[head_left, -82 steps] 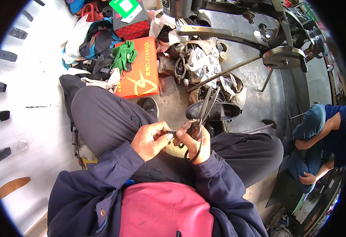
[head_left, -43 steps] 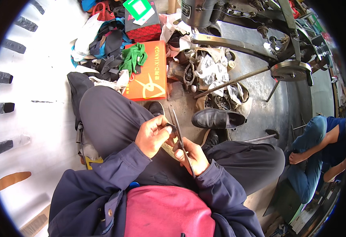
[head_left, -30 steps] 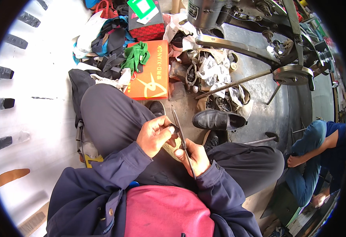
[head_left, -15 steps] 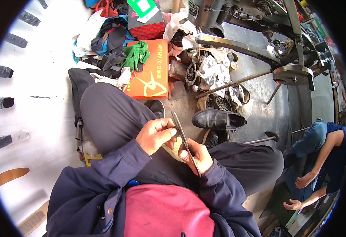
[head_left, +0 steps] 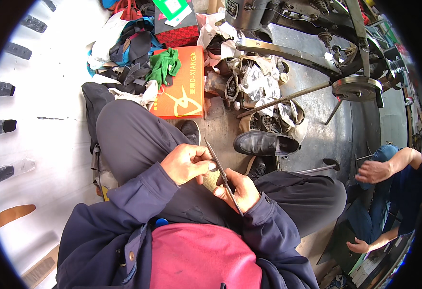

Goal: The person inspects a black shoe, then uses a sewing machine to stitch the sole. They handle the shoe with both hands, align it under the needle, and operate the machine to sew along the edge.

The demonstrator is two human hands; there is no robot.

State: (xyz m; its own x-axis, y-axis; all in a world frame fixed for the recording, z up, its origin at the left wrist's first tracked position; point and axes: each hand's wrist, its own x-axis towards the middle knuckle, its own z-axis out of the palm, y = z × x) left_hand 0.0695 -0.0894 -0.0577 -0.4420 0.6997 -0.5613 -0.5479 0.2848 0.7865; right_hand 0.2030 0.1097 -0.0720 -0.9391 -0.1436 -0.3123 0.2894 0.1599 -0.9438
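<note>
My left hand (head_left: 186, 164) pinches a small dark piece (head_left: 213, 166) between thumb and fingers above my lap. My right hand (head_left: 237, 192) grips long metal scissors (head_left: 210, 148), seen nearly edge-on, with their blades pointing up and away from me beside that piece. A pale yellowish pad (head_left: 212, 180) shows below and between my hands; its shape is partly hidden. Just beyond my hands a black leather loafer (head_left: 259, 143) lies on the floor.
An orange box (head_left: 187, 86) with green cloth (head_left: 162, 65), fabric scraps and bags of small parts lie ahead. A metal machine (head_left: 355, 89) with wheel and rod stands upper right. A white board (head_left: 37, 135) fills the left. A co-worker's hand (head_left: 374, 171) shows at right.
The scissors, upright and open earlier, are now tilted edge-on beside the piece. My hands have shifted only slightly in the last second. The co-worker's arm has risen across the knee.
</note>
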